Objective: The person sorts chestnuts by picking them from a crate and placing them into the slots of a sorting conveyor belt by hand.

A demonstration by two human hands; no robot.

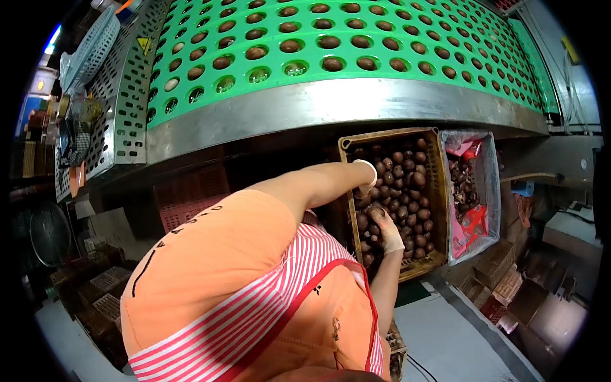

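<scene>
Apron [280, 296] nearest, left forearm [318, 181] crosses the crate [439, 204] beside a bin [492, 191].

The left hand's [366, 181] fingertips are hidden among brown balls [417, 180] by the crate's [389, 135] left edge; the green panel's [211, 77] far edge is cut off

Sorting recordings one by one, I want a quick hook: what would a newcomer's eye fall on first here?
Probably the bright green panel across the top, its rows of round pockets mostly holding brown balls. Below its metal edge, the left hand and right hand reach into a crate of dark brown balls. The orange shirt and striped apron fill the lower middle.
</scene>
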